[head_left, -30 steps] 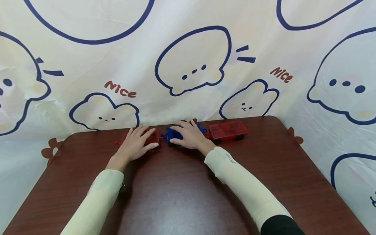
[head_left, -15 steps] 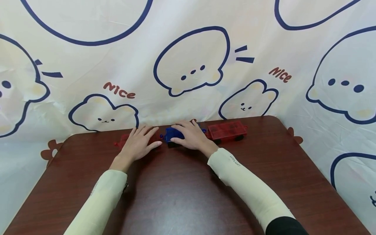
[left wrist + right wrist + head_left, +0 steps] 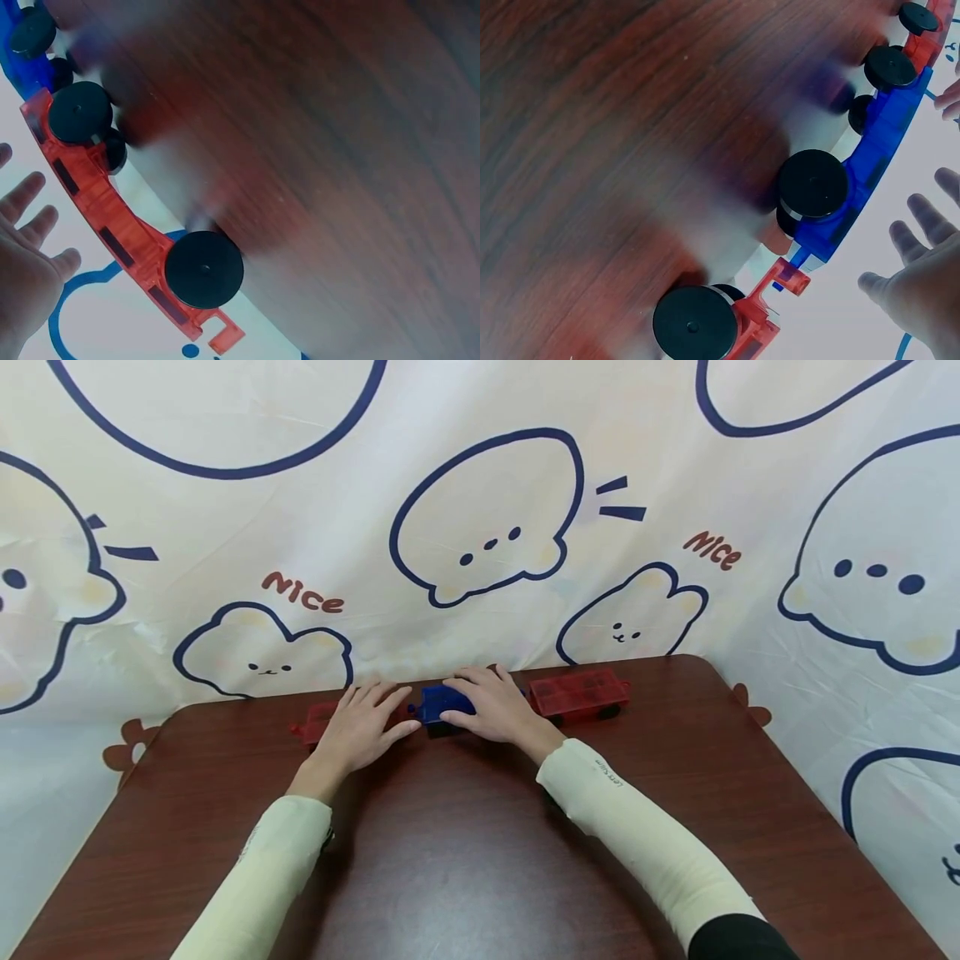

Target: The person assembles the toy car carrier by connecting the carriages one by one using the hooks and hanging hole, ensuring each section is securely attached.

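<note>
Three see-through toy train wagons stand in a row near the table's back edge: a red wagon (image 3: 318,720), a blue wagon (image 3: 437,702) and another red wagon (image 3: 579,692). All have black wheels. My left hand (image 3: 362,727) is spread over the left red wagon, hiding much of it. My right hand (image 3: 497,706) spreads over the blue wagon and hides its right part. Both wrist views show gaps between fingers and wagons. In the right wrist view, the red hook (image 3: 793,280) of one wagon meets the blue wagon's end piece.
Under the wagons lies a dark brown wooden table (image 3: 465,843). A pale cloth (image 3: 480,627) with blue cartoon outlines hangs right behind the table's back edge and along both sides.
My left hand has shifted a little to the right, uncovering more of the left red wagon's outer end. My right hand has shifted slightly right over the blue wagon. The wagons look unmoved.
</note>
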`<action>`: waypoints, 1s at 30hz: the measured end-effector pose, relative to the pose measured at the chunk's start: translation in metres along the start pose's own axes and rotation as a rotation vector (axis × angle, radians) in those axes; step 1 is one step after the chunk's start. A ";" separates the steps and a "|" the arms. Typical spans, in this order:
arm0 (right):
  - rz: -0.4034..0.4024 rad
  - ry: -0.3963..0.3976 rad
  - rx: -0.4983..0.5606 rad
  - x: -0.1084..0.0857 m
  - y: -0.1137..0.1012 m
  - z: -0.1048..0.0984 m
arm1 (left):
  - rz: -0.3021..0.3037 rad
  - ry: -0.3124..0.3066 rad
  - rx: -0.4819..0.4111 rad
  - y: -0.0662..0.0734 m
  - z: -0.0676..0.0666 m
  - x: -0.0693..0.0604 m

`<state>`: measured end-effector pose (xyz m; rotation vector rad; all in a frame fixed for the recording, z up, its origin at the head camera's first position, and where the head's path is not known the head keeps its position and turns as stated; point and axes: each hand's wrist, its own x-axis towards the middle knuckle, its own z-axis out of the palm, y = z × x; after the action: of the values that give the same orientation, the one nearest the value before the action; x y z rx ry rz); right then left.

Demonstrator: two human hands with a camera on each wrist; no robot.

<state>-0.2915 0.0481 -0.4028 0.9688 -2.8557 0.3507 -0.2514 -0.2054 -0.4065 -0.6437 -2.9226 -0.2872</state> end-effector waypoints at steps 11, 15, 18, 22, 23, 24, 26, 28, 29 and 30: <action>-0.019 0.012 -0.064 -0.004 0.000 -0.004 | 0.025 0.024 0.005 0.008 -0.002 0.003; -0.020 0.009 -0.071 -0.006 0.001 -0.005 | 0.036 0.038 -0.007 0.011 -0.001 0.005; -0.019 0.007 -0.072 -0.007 0.002 -0.007 | 0.042 0.049 -0.008 0.013 -0.001 0.007; -0.002 0.002 -0.068 -0.009 0.004 -0.011 | 0.045 0.044 0.008 0.017 -0.002 0.010; 0.002 0.001 -0.065 -0.009 0.004 -0.012 | 0.044 0.041 0.015 0.018 -0.002 0.011; 0.007 0.000 -0.060 -0.009 0.005 -0.013 | 0.044 0.037 0.020 0.019 -0.003 0.012; 0.014 0.000 -0.057 -0.010 0.005 -0.014 | 0.048 0.032 0.034 0.022 -0.003 0.015; 0.016 0.008 -0.054 -0.011 0.006 -0.015 | 0.054 0.030 0.044 0.025 -0.003 0.018; 0.016 0.014 -0.054 -0.012 0.007 -0.015 | 0.058 0.030 0.049 0.026 -0.004 0.020; 0.018 0.019 -0.055 -0.012 0.007 -0.015 | 0.061 0.030 0.054 0.028 -0.004 0.021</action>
<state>-0.2860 0.0648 -0.3914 0.9253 -2.8425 0.2804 -0.2580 -0.1729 -0.3950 -0.7127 -2.8649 -0.2093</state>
